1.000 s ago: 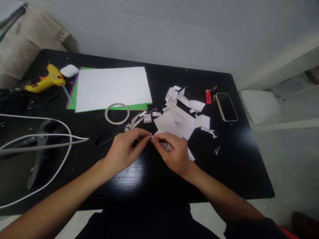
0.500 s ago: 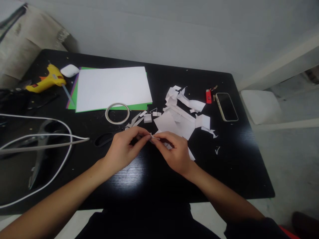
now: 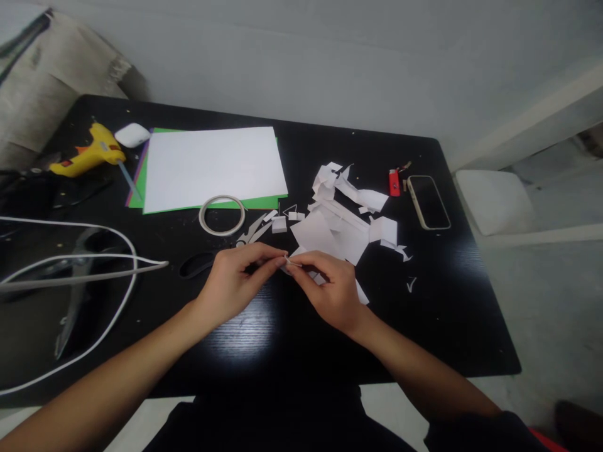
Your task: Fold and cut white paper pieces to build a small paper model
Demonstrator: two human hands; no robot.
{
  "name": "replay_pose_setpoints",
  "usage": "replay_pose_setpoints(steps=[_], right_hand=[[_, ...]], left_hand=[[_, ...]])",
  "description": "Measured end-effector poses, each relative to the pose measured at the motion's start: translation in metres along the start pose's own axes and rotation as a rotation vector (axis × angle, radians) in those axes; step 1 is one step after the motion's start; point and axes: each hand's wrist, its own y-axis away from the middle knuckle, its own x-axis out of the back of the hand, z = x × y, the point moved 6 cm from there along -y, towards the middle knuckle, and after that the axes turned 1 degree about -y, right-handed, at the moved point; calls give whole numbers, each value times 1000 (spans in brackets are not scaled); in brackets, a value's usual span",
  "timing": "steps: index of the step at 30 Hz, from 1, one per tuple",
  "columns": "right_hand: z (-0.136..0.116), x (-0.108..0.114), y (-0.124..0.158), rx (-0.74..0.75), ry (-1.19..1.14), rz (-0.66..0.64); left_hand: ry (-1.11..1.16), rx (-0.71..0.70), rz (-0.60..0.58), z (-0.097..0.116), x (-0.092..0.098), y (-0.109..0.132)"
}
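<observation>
The left hand (image 3: 235, 276) and right hand (image 3: 330, 287) pinch 1 small, thin white paper strip (image 3: 293, 261) above the black rectangular bench (image 3: 414, 342).

Glue gun (image 3: 89, 156) at back left of bench (image 3: 461, 326), small case (image 3: 132, 135) just right of it, sheet stack (image 3: 214, 166) next right. Tape roll (image 3: 202, 217) over stack's front edge. Scissors (image 3: 242, 241) in front of roll, partly behind left hand (image 3: 235, 277). Paper scraps (image 3: 336, 229) beyond right hand (image 3: 332, 285), mid-bench. Lighter (image 3: 394, 182) right of scraps, phone (image 3: 428, 202) right of lighter. Cable loop (image 3: 135, 258) front left.

A white paper sliver (image 3: 293, 261) — partly hidden — is pinched.
</observation>
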Motion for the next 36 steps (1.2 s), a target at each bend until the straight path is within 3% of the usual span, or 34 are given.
replay_pose_setpoints(steps=[17, 20, 24, 27, 36], right_hand=[[2, 2, 0, -90, -132, 52], [4, 3, 0, -97, -119, 81], [5, 3, 2, -78, -84, 118], [0, 3, 2, 4, -9, 130], [-10, -1, 4, 260, 181, 126]], left_hand=[[-10, -19, 28, 8, 4, 3], [-104, -102, 96, 12, 6, 5], [-273, -360, 223, 27, 5, 11], [-309, -455, 229, 32, 2, 13], [-159, -191, 111, 20, 1, 6]])
